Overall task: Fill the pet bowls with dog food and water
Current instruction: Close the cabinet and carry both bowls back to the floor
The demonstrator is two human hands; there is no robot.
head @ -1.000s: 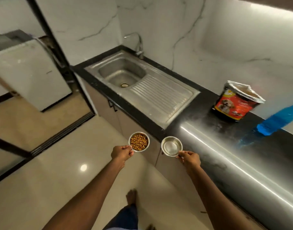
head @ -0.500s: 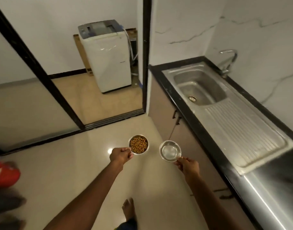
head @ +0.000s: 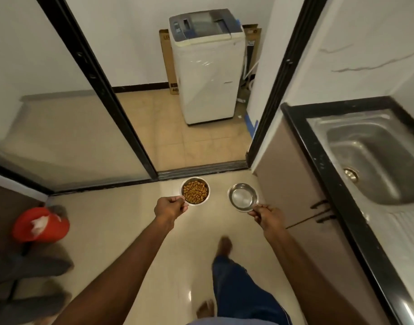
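Observation:
My left hand [head: 169,207] grips the rim of a small steel bowl [head: 195,190] filled with brown dog food kibble. My right hand [head: 265,215] pinches the near rim of a second steel bowl [head: 243,197] that looks shiny inside, with what seems to be clear water. Both bowls are held level in the air above the glossy cream floor [head: 121,231], side by side and apart. My bare feet and a blue trouser leg [head: 236,285] show below.
A black-edged counter with a steel sink [head: 375,160] runs along the right, cabinet doors [head: 302,200] beneath. Ahead, a black sliding-door frame [head: 100,90] opens onto a tiled area with a white washing machine [head: 208,69]. A red bag [head: 40,225] and dark shapes sit at left.
The view has swung left, away from the counter and the dog food bag, toward the doorway and washing machine. Both hands keep the bowls held out in front; a foot has stepped forward.

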